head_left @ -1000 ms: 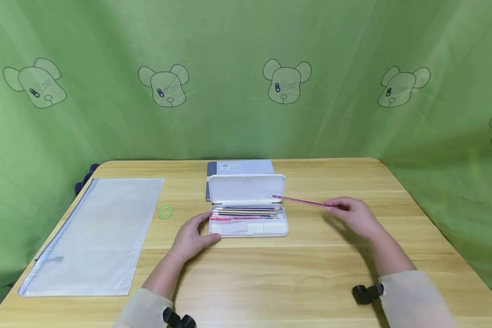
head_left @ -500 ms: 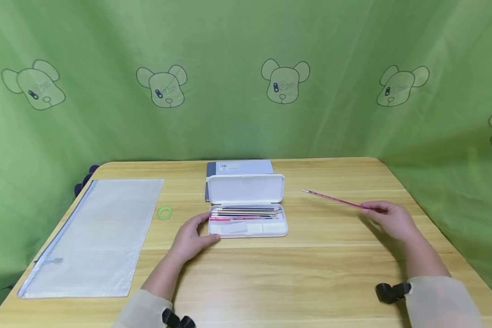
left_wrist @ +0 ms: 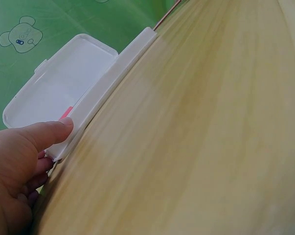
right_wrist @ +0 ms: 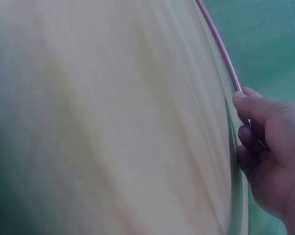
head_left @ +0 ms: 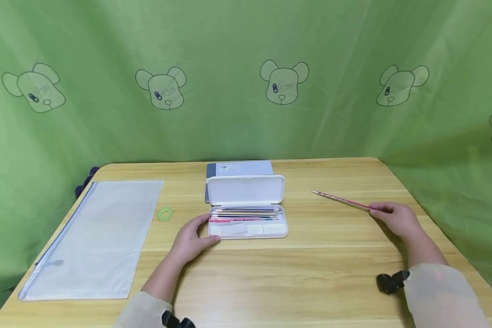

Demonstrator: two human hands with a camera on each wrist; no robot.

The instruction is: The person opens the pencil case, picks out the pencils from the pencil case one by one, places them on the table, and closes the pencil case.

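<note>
An open white pencil case (head_left: 266,230) lies on the table with its lid raised at the back. Several pencils (head_left: 246,213) and a pink pen (head_left: 229,220) lie in its rear part, with a pale eraser-like block (head_left: 234,229) in front. My left hand (head_left: 190,241) grips the case's left end; in the left wrist view its thumb (left_wrist: 54,133) lies over the near edge. Off to the right, my right hand (head_left: 397,221) pinches a reddish pencil (head_left: 340,199) near one end, its other end pointing left towards the back. In the right wrist view, thumb and forefinger hold this pencil (right_wrist: 223,49).
Behind the case lies a blue-grey notebook (head_left: 246,167). A green ring (head_left: 165,214), perhaps a tape roll, sits left of the case. A translucent zip pouch (head_left: 94,237) covers the table's left side. A green curtain (head_left: 229,127) hangs behind the wooden table (head_left: 295,282).
My right hand has carried the reddish pencil rightward, away from the pencil case, and slowed over the last half second. My left hand has stayed on the case.
</note>
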